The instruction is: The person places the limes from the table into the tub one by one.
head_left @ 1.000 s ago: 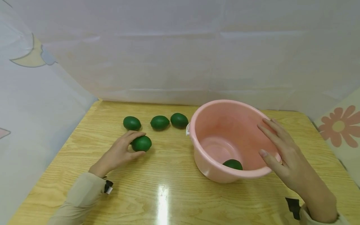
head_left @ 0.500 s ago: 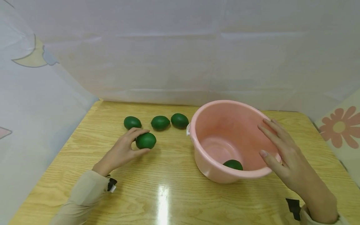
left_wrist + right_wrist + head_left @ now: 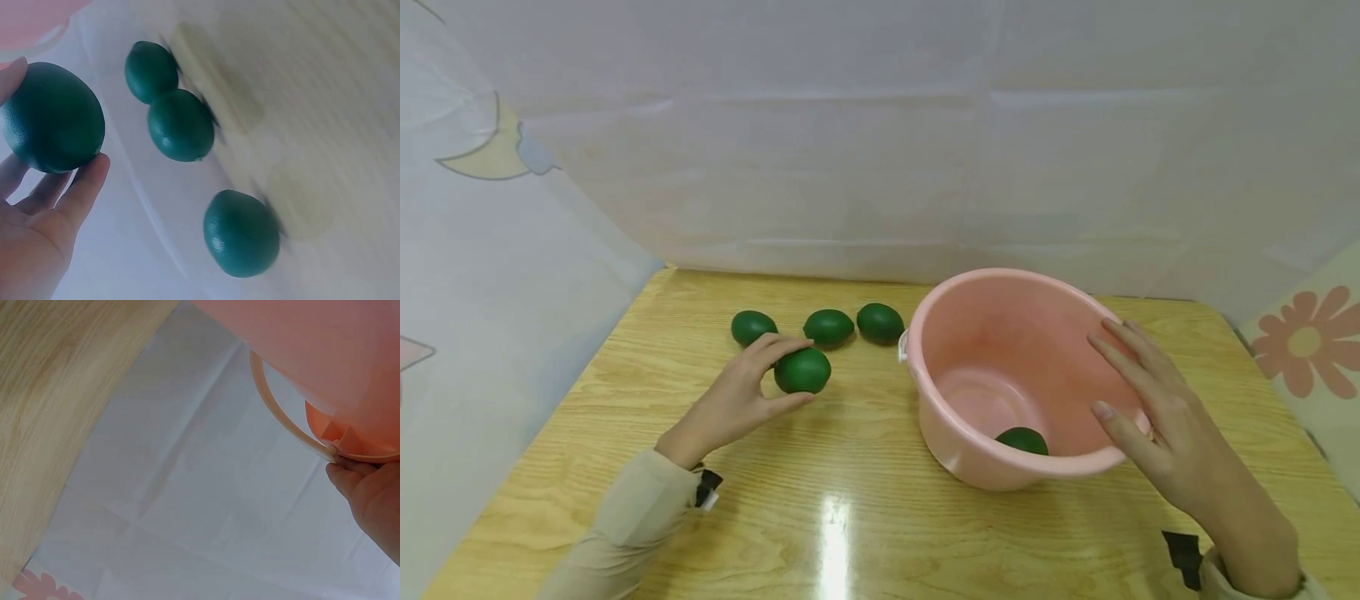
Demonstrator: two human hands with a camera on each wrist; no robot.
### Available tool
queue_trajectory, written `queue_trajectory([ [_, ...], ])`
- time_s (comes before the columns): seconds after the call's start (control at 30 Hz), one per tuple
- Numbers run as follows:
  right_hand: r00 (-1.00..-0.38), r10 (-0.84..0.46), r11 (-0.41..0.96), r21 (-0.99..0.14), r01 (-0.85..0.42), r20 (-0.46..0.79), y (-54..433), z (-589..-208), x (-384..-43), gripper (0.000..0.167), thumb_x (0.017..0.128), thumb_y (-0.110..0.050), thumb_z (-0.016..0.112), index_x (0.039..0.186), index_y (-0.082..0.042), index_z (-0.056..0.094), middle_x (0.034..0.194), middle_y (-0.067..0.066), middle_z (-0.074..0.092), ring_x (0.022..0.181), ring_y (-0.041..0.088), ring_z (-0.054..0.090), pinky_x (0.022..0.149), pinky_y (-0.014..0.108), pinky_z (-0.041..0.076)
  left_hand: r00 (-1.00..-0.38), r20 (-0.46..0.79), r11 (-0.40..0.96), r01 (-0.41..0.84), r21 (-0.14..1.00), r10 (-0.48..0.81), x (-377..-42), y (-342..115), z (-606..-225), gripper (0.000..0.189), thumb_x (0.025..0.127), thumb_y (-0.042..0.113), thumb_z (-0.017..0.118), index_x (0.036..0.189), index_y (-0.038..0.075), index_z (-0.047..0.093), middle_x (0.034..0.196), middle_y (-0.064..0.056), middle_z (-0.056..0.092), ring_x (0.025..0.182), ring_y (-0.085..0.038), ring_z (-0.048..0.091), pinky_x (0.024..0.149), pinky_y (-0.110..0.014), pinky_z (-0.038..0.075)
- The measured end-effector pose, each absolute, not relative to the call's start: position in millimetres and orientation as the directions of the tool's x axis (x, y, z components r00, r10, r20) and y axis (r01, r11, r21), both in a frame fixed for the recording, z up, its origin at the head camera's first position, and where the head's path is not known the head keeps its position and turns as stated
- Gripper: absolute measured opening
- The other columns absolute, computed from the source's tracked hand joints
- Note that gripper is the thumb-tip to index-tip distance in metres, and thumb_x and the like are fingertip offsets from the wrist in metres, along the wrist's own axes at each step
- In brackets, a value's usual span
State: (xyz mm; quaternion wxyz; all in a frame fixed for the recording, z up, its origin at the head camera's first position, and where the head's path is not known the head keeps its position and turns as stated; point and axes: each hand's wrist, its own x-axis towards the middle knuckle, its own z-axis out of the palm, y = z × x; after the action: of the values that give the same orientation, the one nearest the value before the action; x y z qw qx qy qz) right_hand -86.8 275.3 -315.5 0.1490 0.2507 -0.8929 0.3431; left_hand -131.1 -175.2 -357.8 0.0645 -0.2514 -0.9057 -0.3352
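My left hand pinches a dark green lime between thumb and fingers, held over the table left of the bucket. In the left wrist view that lime sits against the fingertips. My right hand grips the right rim of a pink bucket, thumb and fingertips reaching inside. The bucket is tilted, its mouth facing up and toward me. Inside it lies one lime, partly hidden by the near rim. The right wrist view shows part of the hand at the handle joint below the rim.
Three more limes rest along the back of the wooden table: a left lime, a middle lime and a right lime close to the bucket. A pale sheet hangs behind the table's back edge.
The left hand has moved to the right and slightly away from me, carrying the lime off its earlier spot. The right hand and the bucket have stayed in place.
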Motion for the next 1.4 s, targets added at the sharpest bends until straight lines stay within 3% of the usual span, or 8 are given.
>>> queue_trajectory([
  [0.23, -0.827, -0.346, 0.64, -0.532, -0.554, 0.444, 275, -315, -87, 0.068, 0.088, -0.003, 0.062, 0.152, -0.011, 0.04, 0.164, 0.009, 0.026, 0.154, 0.011, 0.011, 0.124, 0.048, 0.009, -0.828, 0.356, 0.616, 0.56, 0.554, 0.433, -132, -167, -351, 0.068, 0.08, 0.02, 0.084, 0.14, 0.012, 0.054, 0.133, -0.008, 0.057, 0.114, -0.024, 0.06, 0.092, -0.043, 0.055],
  [0.47, -0.822, -0.348, 0.641, -0.526, -0.559, 0.45, 275, -314, -88, 0.068, 0.088, -0.003, 0.061, 0.152, -0.01, 0.041, 0.163, 0.01, 0.026, 0.154, 0.012, 0.011, 0.125, 0.043, 0.009, -0.79, 0.422, 0.598, 0.613, 0.516, 0.445, -136, -159, -342, 0.067, 0.08, 0.019, 0.084, 0.14, 0.01, 0.055, 0.133, -0.012, 0.056, 0.116, -0.026, 0.061, 0.091, -0.042, 0.057],
  [0.87, -0.835, -0.342, 0.642, -0.541, -0.543, 0.432, 274, -314, -88, 0.068, 0.089, -0.004, 0.061, 0.153, -0.012, 0.04, 0.164, 0.007, 0.025, 0.154, 0.009, 0.01, 0.122, 0.061, 0.009, -0.772, 0.464, 0.575, 0.635, 0.517, 0.435, -142, -146, -323, 0.066, 0.08, 0.022, 0.085, 0.138, 0.01, 0.056, 0.133, -0.009, 0.057, 0.117, -0.021, 0.059, 0.092, -0.037, 0.055],
  [1.23, -0.835, -0.339, 0.646, -0.537, -0.542, 0.434, 275, -315, -87, 0.067, 0.089, -0.004, 0.061, 0.153, -0.013, 0.04, 0.164, 0.007, 0.025, 0.154, 0.009, 0.011, 0.125, 0.05, 0.009, -0.707, 0.57, 0.518, 0.702, 0.489, 0.419, -145, -133, -312, 0.068, 0.078, 0.019, 0.086, 0.138, 0.008, 0.054, 0.131, -0.008, 0.06, 0.115, -0.017, 0.059, 0.09, -0.034, 0.055],
  [1.4, -0.828, -0.344, 0.645, -0.53, -0.551, 0.443, 275, -315, -87, 0.068, 0.089, -0.003, 0.062, 0.152, -0.011, 0.04, 0.164, 0.008, 0.026, 0.154, 0.01, 0.012, 0.124, 0.032, 0.01, -0.682, 0.61, 0.48, 0.726, 0.493, 0.404, -146, -127, -304, 0.065, 0.077, 0.017, 0.086, 0.134, 0.007, 0.056, 0.131, -0.008, 0.059, 0.117, -0.017, 0.058, 0.089, -0.032, 0.055],
])
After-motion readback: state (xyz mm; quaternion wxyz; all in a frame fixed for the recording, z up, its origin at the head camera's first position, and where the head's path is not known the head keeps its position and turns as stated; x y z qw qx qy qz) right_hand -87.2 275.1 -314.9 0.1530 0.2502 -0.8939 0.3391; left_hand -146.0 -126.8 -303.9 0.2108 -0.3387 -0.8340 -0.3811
